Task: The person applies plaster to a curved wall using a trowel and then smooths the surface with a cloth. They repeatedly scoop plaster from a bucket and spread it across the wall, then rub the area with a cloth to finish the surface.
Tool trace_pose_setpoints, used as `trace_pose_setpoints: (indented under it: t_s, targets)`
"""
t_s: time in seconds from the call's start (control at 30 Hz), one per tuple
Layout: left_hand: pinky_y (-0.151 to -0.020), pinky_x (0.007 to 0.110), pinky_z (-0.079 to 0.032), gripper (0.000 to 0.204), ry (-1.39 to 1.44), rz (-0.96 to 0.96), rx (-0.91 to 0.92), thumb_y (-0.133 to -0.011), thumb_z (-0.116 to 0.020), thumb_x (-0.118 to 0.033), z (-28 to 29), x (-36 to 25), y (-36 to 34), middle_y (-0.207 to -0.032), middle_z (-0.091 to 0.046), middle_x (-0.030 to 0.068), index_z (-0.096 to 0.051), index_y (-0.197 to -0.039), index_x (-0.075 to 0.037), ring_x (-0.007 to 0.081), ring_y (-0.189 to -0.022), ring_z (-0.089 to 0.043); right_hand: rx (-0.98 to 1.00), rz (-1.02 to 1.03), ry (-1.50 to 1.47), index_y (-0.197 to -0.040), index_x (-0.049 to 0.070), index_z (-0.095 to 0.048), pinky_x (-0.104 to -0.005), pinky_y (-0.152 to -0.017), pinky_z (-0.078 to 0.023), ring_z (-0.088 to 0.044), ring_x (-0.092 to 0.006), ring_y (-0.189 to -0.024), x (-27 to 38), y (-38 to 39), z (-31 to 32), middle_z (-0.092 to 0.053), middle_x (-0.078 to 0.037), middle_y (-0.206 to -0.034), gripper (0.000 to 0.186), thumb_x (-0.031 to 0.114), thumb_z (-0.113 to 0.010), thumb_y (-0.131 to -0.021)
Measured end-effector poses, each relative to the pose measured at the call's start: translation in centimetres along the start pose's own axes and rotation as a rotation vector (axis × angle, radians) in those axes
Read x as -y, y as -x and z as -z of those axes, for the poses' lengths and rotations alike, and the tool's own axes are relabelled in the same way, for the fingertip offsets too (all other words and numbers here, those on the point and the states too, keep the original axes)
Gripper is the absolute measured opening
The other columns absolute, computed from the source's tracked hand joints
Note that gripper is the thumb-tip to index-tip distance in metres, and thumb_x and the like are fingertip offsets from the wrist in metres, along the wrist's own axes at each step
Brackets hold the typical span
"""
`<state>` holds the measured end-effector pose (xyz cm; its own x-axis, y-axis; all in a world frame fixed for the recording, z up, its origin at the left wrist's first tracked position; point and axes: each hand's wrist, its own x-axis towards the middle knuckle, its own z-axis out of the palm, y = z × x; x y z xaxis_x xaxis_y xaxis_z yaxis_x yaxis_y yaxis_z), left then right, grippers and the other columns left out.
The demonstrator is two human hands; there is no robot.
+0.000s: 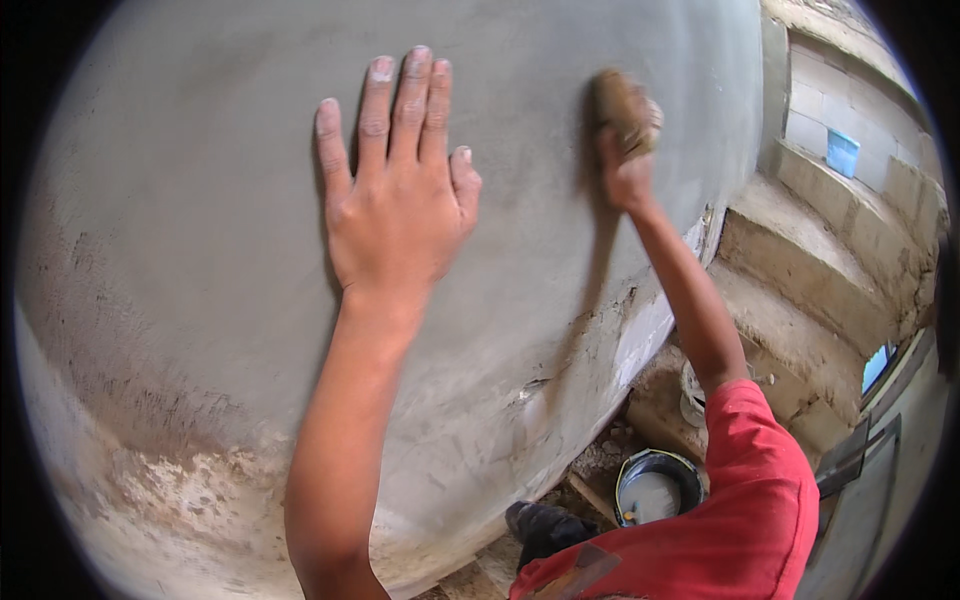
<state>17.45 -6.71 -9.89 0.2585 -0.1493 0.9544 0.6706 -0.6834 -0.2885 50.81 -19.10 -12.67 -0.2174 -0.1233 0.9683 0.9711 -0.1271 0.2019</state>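
Observation:
A wide face of smooth grey plaster (510, 240) fills most of the view. My left hand (395, 200) lies flat against it with the fingers stretched out, and nothing is in it. To the right, my right hand (628, 180) grips a brown sponge (622, 105) and holds it against the plaster. Motion blurs both the sponge and the fingers round it. Below the sponge a shadow falls down the wall.
Rough concrete steps (800, 265) climb at the right, with a blue container (842, 153) on a ledge above. A black bucket (658, 487) holding grey material stands below near my foot (550, 530). Another pale bucket (693, 395) is partly hidden by my right arm.

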Motion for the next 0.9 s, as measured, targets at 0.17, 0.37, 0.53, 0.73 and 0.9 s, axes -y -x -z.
trace_pose_setpoints:
  t_s: [0.17,0.37,0.53,0.73,0.9]
  targets:
    - [-0.132,0.055,-0.029,0.068,-0.022,-0.009,-0.049,-0.1,-0.059,-0.04,-0.1,0.0,0.0,-0.17,-0.047,-0.0076,-0.048,-0.165,-0.023,0.0179,-0.156,-0.042,-0.055,-0.83,0.128,-0.16,-0.004,-0.048,-0.0517,-0.128,-0.029,-0.047,-0.0454,-0.15,1.4,-0.1,1.4,-0.055,-0.027,-0.158,0.066,0.041,-0.056,-0.111]
    - [-0.132,0.055,-0.029,0.068,0.005,-0.013,-0.045,-0.101,-0.058,-0.039,-0.2,0.1,0.0,-0.171,-0.046,-0.0082,-0.047,-0.166,-0.025,0.0181,-0.157,-0.042,0.151,0.168,0.045,-0.16,-0.001,-0.05,-0.0494,-0.133,-0.018,-0.039,-0.0401,-0.157,4.7,4.2,1.3,-0.051,-0.017,-0.166,0.057,0.026,-0.056,-0.11]
    - [-0.132,0.056,-0.029,0.068,-0.016,-0.002,-0.038,-0.101,-0.058,-0.039,-0.2,-0.1,0.2,-0.17,-0.046,-0.0085,-0.046,-0.166,-0.026,0.018,-0.156,-0.043,-0.155,-1.005,0.049,-0.157,0.0,-0.053,-0.0501,-0.123,-0.037,-0.052,-0.0407,-0.146,3.9,2.0,1.1,-0.053,-0.025,-0.16,0.053,0.031,-0.052,-0.114]
    - [-0.132,0.056,-0.029,0.067,-0.052,-0.016,-0.048,-0.101,-0.058,-0.041,-0.3,-0.1,0.1,-0.17,-0.047,-0.0093,-0.048,-0.165,-0.026,0.0178,-0.156,-0.043,0.289,0.092,0.021,-0.162,0.024,-0.056,-0.0549,-0.136,-0.003,-0.017,-0.0396,-0.168,10.1,8.8,1.0,-0.033,-0.015,-0.178,0.055,0.026,-0.052,-0.107]
    - [-0.132,0.056,-0.027,0.069,-0.045,-0.007,-0.017,-0.102,-0.058,-0.04,-0.1,-0.2,0.3,-0.172,-0.044,-0.0078,-0.043,-0.168,-0.027,0.0198,-0.158,-0.041,-0.086,-0.659,-0.194,-0.16,0.003,-0.052,-0.0557,-0.133,-0.014,-0.029,-0.0418,-0.162,6.1,9.2,0.5,-0.044,-0.024,-0.168,0.054,0.028,-0.053,-0.111]
